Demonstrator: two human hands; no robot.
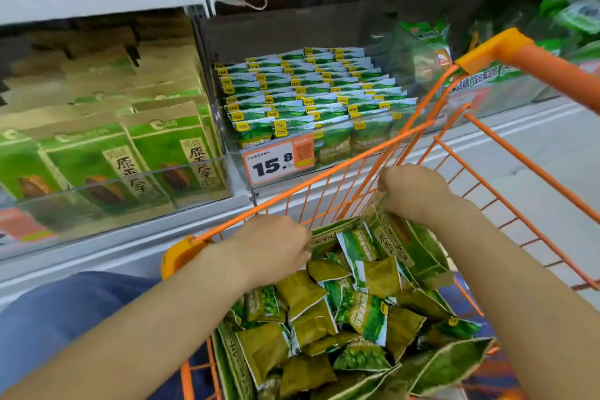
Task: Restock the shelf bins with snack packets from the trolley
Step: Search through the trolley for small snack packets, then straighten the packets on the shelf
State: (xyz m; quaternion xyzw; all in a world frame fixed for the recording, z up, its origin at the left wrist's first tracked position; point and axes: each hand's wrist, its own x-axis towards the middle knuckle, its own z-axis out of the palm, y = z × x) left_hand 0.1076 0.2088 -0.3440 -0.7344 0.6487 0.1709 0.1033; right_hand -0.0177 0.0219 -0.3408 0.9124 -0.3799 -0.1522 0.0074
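**Opening the big bag wide before packets are lifted out**

At lower centre of the frame an orange trolley (337,178) is seen, with a large green bag (418,256) torn open inside it and many small snack packets (367,308) heaped in it. The left hand (276,247) is curled over the near-left edge of the bag's mouth, gripping it; the right hand (412,191) is closed in a fist on the far edge, pulled up toward the trolley rim. Neither hand holds a packet.

The step is judged to be the spreading of the bag's mouth. It would be done well if both edges were drawn apart evenly and held low, so that no packets are tipped over the torn side. The target bin (311,101), at centre of the frame above the price tag (279,162), already looks nearly full, so only a small handful should be taken, and placed upright in the front rows
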